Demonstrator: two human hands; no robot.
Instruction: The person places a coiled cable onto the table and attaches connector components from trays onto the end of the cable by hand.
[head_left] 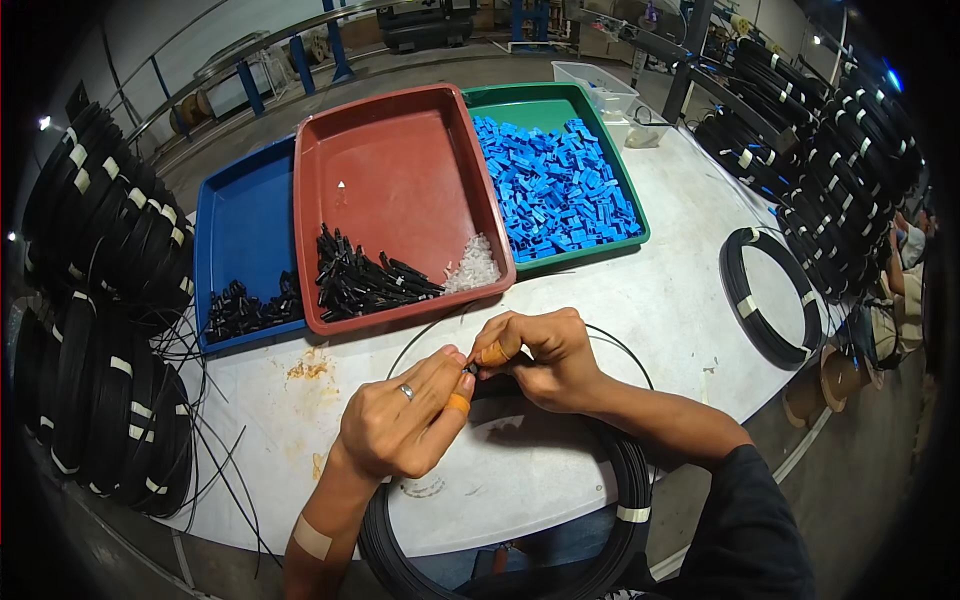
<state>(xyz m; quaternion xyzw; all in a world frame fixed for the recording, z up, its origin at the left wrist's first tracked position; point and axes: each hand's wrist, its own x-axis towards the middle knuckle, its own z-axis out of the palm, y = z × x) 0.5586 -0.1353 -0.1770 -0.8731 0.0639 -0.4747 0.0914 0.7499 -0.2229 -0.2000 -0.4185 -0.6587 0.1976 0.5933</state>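
Note:
My left hand [400, 420] and my right hand [545, 360] meet above the table, fingertips pressed together. Between them shows a small black part [470, 369], mostly hidden by the fingers; its exact kind cannot be made out. Orange tape wraps my left thumb and a finger of my right hand, and a ring is on my left hand. Below the hands lies a coil of black cable [632, 470], bound with white tape and reaching over the table's near edge. A loose loop of its cable [622, 347] arcs behind my hands.
A red tray [400, 130] holds black slim parts and small clear pieces. Left of it is a blue tray [240, 220] with black parts; right, a green tray [628, 205] of blue clips. Cable coils [110, 400] stack at left, more [850, 170] at right. One coil [735, 285] lies on the table [680, 300].

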